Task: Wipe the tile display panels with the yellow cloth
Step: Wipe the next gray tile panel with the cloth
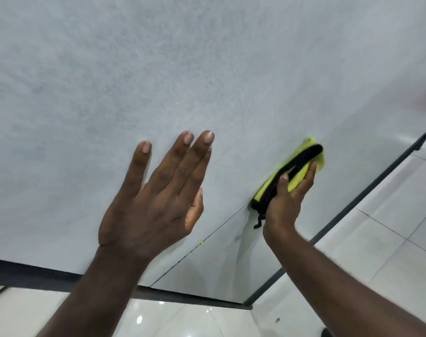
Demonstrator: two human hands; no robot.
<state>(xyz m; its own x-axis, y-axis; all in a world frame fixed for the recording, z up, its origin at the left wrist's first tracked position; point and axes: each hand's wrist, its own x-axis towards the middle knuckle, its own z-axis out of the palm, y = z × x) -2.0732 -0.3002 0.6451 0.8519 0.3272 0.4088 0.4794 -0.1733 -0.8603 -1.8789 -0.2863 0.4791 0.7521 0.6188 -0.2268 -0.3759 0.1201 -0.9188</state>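
Two hands up: left hand (156,198) open, right hand (287,201) gripping the yellow cloth (298,176) on the tile panel (110,81); overlap strokes, I'd say.

the large pale grey speckled tile display panel (158,69) fills the upper and left part of the view. a second grey tile panel (231,263) lies to its lower right, and the two meet along a thin seam (199,244). the folded yellow cloth with black edging (297,177) lies on the panel surface at the upper end of that seam, under the right hand (287,198), whose fingers curl round it. the left hand (156,200) sits left of the cloth, fingers straight, in front of the large panel. a dark metal frame strip (37,273) runs along the panels' lower edge and up their right edge. glossy white floor tiles (389,227) lie beyond the frame, below and to the right.
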